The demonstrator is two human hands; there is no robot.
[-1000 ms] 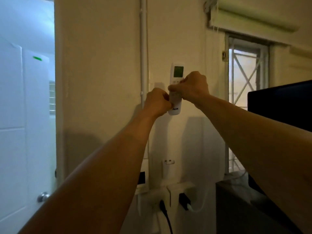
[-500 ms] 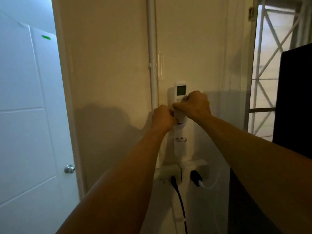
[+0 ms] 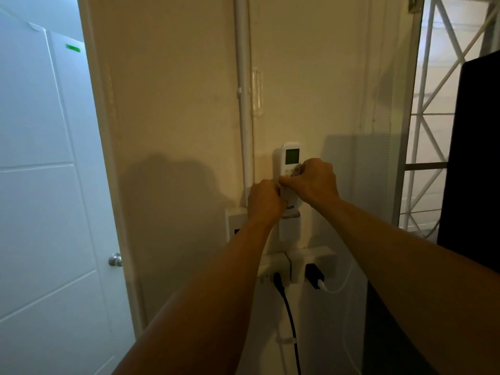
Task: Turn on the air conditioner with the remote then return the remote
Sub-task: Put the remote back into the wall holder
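Note:
A white remote [image 3: 291, 158] with a lit green screen stands upright against the cream wall. Its lower end sits just above or at the mouth of a white wall holder [image 3: 289, 230]. My left hand [image 3: 263, 201] grips the remote's left edge near the bottom. My right hand [image 3: 315, 182] holds it from the right, fingers across the buttons. Both hands hide the remote's middle. The air conditioner is out of view.
A white conduit pipe [image 3: 243, 104] runs down the wall left of the remote. Below are white sockets [image 3: 313, 259] with a black plug and cable [image 3: 286, 301] and a white charger lead. A white door [image 3: 40, 198] is at left, a dark screen [image 3: 476, 158] at right, a barred window behind it.
Both hands have carried the remote down the wall toward the holder. My view has tilted down, so the blind and window top have left the frame.

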